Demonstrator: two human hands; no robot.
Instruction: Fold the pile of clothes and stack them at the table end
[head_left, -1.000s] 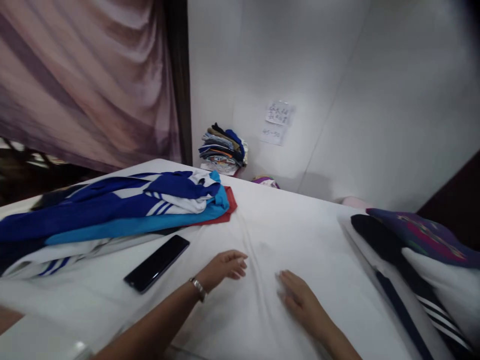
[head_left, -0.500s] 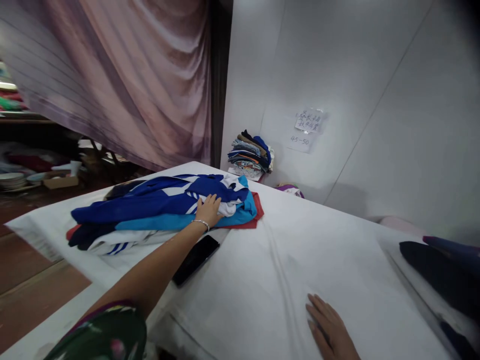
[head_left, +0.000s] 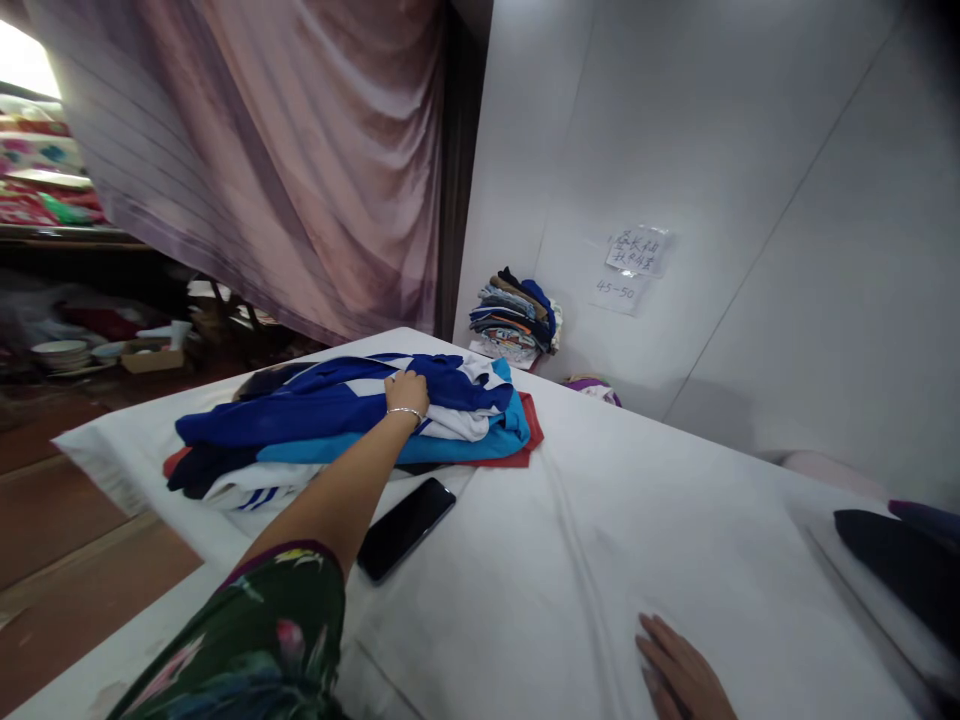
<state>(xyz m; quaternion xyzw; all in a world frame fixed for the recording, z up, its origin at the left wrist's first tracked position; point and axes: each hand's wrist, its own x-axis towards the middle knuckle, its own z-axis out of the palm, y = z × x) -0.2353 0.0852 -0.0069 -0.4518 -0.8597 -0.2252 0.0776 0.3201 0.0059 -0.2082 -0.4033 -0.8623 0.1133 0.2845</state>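
Observation:
My left hand (head_left: 407, 394) reaches out to the pile at the table's far left. Its fingers are curled into the top garment, a blue jacket (head_left: 300, 412) with white panels. Under that jacket lie a bright blue garment (head_left: 307, 449), a red one (head_left: 531, 440) and a white one with blue stripes (head_left: 251, 492), all loosely heaped. Low at the right, my right hand (head_left: 686, 672) rests on the white tabletop with its fingers stretched out, holding nothing; its wrist is cut off by the frame edge.
A black phone (head_left: 406, 528) lies in front of the pile. Folded clothes (head_left: 514, 315) are stacked by the wall beyond the white table (head_left: 517, 570). Dark garments (head_left: 892, 560) lie at the right edge. A pink curtain (head_left: 337, 170) hangs behind.
My left hand has moved from the white part near the pile's right side onto the blue cloth, and its fingers have curled in. My right hand stays on the table. The view has shifted slightly.

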